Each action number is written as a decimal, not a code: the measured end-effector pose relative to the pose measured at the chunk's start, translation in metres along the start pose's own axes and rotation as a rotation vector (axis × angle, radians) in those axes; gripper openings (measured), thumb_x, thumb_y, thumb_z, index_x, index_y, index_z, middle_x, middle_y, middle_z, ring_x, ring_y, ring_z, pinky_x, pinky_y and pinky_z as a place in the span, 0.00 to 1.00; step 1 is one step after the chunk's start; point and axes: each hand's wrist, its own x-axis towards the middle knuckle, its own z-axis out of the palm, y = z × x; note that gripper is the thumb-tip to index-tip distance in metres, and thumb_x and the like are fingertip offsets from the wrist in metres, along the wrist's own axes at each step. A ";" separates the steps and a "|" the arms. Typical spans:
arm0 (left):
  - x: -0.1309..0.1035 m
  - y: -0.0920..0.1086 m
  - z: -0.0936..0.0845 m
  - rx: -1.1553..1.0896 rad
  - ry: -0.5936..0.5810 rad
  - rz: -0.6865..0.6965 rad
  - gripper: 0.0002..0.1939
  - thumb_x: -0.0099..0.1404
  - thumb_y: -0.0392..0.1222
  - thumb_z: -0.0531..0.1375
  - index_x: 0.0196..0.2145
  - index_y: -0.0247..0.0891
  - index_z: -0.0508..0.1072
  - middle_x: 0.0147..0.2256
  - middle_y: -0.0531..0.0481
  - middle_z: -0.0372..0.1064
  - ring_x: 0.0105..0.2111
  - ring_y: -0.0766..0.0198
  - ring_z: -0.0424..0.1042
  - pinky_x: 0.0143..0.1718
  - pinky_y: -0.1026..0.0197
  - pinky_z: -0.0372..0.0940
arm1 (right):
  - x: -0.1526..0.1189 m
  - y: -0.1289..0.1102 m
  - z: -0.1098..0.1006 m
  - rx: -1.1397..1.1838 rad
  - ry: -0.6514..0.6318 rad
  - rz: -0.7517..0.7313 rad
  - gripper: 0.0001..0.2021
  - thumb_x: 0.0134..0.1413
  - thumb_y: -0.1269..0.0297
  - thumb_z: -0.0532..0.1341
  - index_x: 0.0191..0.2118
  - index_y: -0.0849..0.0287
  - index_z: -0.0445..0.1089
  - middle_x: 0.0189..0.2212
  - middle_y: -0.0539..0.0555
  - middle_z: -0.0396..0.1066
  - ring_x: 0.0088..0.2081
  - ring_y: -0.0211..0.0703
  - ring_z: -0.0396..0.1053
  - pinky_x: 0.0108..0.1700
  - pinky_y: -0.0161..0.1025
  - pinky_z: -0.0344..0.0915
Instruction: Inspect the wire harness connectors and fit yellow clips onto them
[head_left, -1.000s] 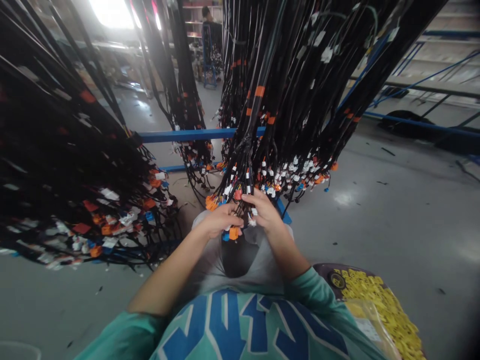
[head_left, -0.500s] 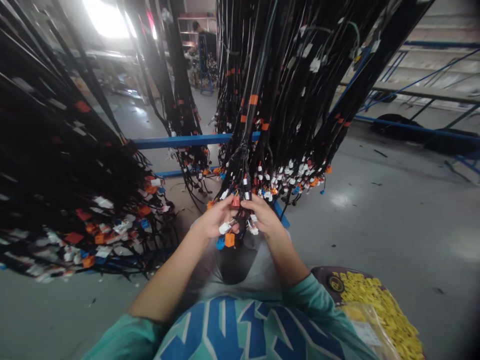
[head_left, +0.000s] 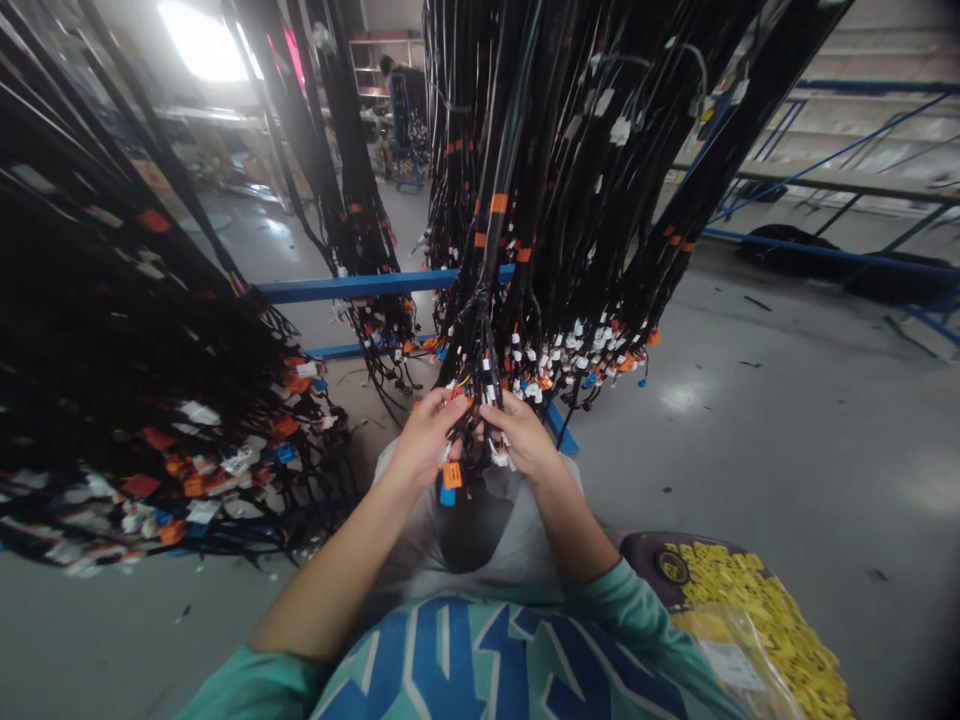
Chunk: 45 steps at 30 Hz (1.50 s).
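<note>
In the middle hangs a black wire harness (head_left: 478,308), its loose lower ends fanning out between my hands. My left hand (head_left: 429,432) is closed around some of its wires, the thumb pressed on top near a red connector (head_left: 457,392). Below those fingers dangle an orange connector (head_left: 451,475) and a blue connector (head_left: 448,496). On the other side, my right hand (head_left: 521,432) pinches more wires of the same harness, with white connectors (head_left: 501,458) hanging under it. The exact wires inside each grip are partly hidden by the fingers.
Several more harness bundles hang at the left (head_left: 97,330) and right (head_left: 600,220). A blue rack bar (head_left: 360,287) crosses behind. Yellow plastic pieces (head_left: 750,600) and a clear bag (head_left: 739,665) lie on a dark seat at lower right. A person (head_left: 405,75) is far back.
My left hand has turned over the connectors, so the red one is now mostly covered. The white connector beneath it is less visible, and the orange and blue ones have shifted slightly left.
</note>
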 end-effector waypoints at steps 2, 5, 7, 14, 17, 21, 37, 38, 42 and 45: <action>0.000 0.001 0.000 0.174 0.064 0.144 0.11 0.54 0.46 0.60 0.31 0.38 0.63 0.17 0.61 0.59 0.09 0.75 0.54 0.11 0.70 0.50 | 0.001 0.005 -0.005 -0.126 0.047 -0.049 0.14 0.41 0.57 0.63 0.35 0.58 0.65 0.26 0.48 0.67 0.24 0.36 0.64 0.27 0.35 0.62; 0.003 0.004 -0.003 0.552 0.137 0.333 0.08 0.56 0.44 0.58 0.33 0.39 0.67 0.21 0.57 0.64 0.16 0.72 0.62 0.19 0.69 0.55 | 0.001 0.007 -0.012 -0.492 0.265 -0.303 0.18 0.44 0.58 0.60 0.43 0.58 0.65 0.39 0.56 0.68 0.38 0.45 0.67 0.38 0.43 0.66; 0.004 0.009 -0.003 0.836 0.195 0.421 0.08 0.57 0.43 0.58 0.33 0.39 0.68 0.25 0.54 0.67 0.24 0.68 0.67 0.25 0.67 0.57 | -0.001 0.001 -0.015 -0.729 0.404 -0.533 0.19 0.47 0.61 0.58 0.47 0.57 0.64 0.46 0.59 0.65 0.48 0.49 0.63 0.47 0.49 0.63; -0.004 0.034 0.006 1.309 0.174 0.573 0.10 0.58 0.43 0.56 0.37 0.39 0.72 0.27 0.51 0.71 0.26 0.63 0.68 0.28 0.64 0.57 | -0.001 -0.029 -0.003 -0.972 0.118 -0.909 0.14 0.55 0.68 0.52 0.46 0.54 0.67 0.47 0.56 0.68 0.51 0.43 0.64 0.53 0.46 0.61; -0.002 0.033 0.008 1.176 0.137 0.650 0.12 0.59 0.42 0.56 0.40 0.38 0.72 0.31 0.49 0.73 0.28 0.64 0.69 0.30 0.64 0.59 | 0.005 -0.026 0.004 -0.846 0.184 -0.918 0.11 0.55 0.68 0.52 0.39 0.55 0.71 0.40 0.54 0.72 0.44 0.41 0.68 0.49 0.43 0.65; 0.007 0.025 0.009 0.805 0.030 0.606 0.14 0.57 0.41 0.58 0.41 0.37 0.73 0.37 0.48 0.73 0.31 0.65 0.70 0.34 0.64 0.63 | 0.007 -0.018 0.007 -0.682 0.284 -0.872 0.09 0.54 0.68 0.54 0.34 0.55 0.72 0.36 0.53 0.74 0.40 0.40 0.70 0.45 0.41 0.66; 0.013 0.036 0.033 -0.432 -0.072 -0.257 0.12 0.58 0.22 0.49 0.33 0.34 0.68 0.17 0.58 0.59 0.11 0.77 0.55 0.14 0.72 0.54 | 0.004 -0.016 -0.001 -0.576 0.213 -0.672 0.11 0.55 0.62 0.53 0.39 0.54 0.71 0.44 0.54 0.70 0.48 0.42 0.65 0.54 0.44 0.59; 0.013 0.039 0.035 -0.488 -0.036 -0.296 0.12 0.60 0.23 0.47 0.31 0.33 0.67 0.16 0.58 0.57 0.11 0.77 0.55 0.15 0.72 0.54 | 0.006 -0.015 -0.002 -0.601 0.198 -0.677 0.11 0.56 0.63 0.52 0.39 0.54 0.71 0.44 0.54 0.70 0.49 0.42 0.65 0.55 0.44 0.58; 0.013 0.044 0.040 -0.641 0.073 -0.398 0.14 0.65 0.26 0.44 0.26 0.32 0.63 0.14 0.59 0.53 0.11 0.77 0.55 0.15 0.74 0.55 | 0.010 -0.012 -0.003 -0.688 0.193 -0.688 0.13 0.55 0.65 0.51 0.41 0.55 0.70 0.46 0.55 0.69 0.50 0.42 0.63 0.55 0.46 0.57; 0.015 0.044 0.040 -0.721 0.087 -0.416 0.14 0.65 0.27 0.43 0.26 0.32 0.63 0.14 0.58 0.53 0.11 0.77 0.56 0.15 0.74 0.54 | 0.011 -0.010 -0.003 -0.708 0.202 -0.680 0.13 0.54 0.67 0.50 0.41 0.55 0.70 0.46 0.56 0.68 0.50 0.42 0.63 0.56 0.46 0.57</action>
